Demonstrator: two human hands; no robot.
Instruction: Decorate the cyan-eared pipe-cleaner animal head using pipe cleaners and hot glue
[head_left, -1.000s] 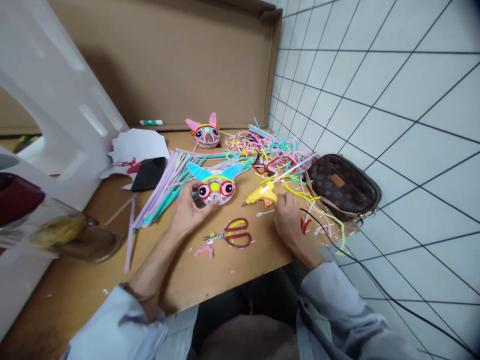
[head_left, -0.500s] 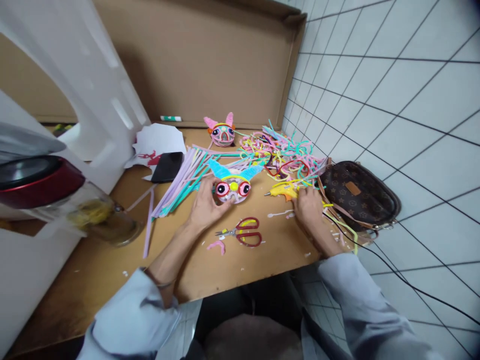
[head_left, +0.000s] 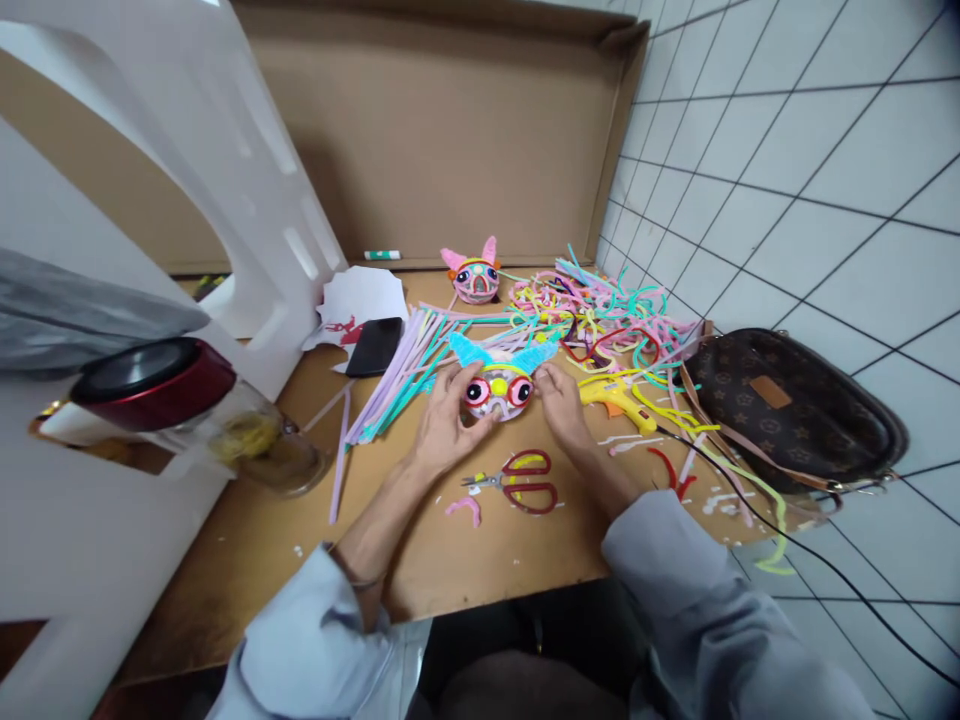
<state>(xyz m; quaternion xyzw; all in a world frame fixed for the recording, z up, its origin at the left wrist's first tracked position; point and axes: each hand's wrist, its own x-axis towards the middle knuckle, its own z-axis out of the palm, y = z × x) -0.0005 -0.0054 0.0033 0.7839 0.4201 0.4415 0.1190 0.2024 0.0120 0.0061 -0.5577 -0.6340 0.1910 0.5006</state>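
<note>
An animal head made of pipe cleaners (head_left: 499, 392), with blue ears, big pink-ringed eyes and a yellow nose, is upright between my hands at the middle of the table. My left hand (head_left: 448, 420) is closed around its left side, thumb at the bottom edge. At its right side, just below the blue ear, the bent fingers of my right hand (head_left: 561, 400) press against it. A yellow glue gun (head_left: 619, 397) lies on the table to the right of that hand. Closer to me are red-handled scissors (head_left: 525, 482) and a curved pink pipe-cleaner piece (head_left: 465, 510).
Behind are a second head with pink ears (head_left: 476, 280), a tangle of pipe cleaners (head_left: 600, 310) and straight ones (head_left: 405, 365). A phone (head_left: 375, 347) and a lidded glass bottle (head_left: 262, 440) are left. A brown bag (head_left: 802, 400) and the gun's cord (head_left: 750, 500) are right.
My right hand has let go of the glue gun, now lying on the table, and moved left to the blue-eared head. My left hand still holds the head. The camera view has shifted.
</note>
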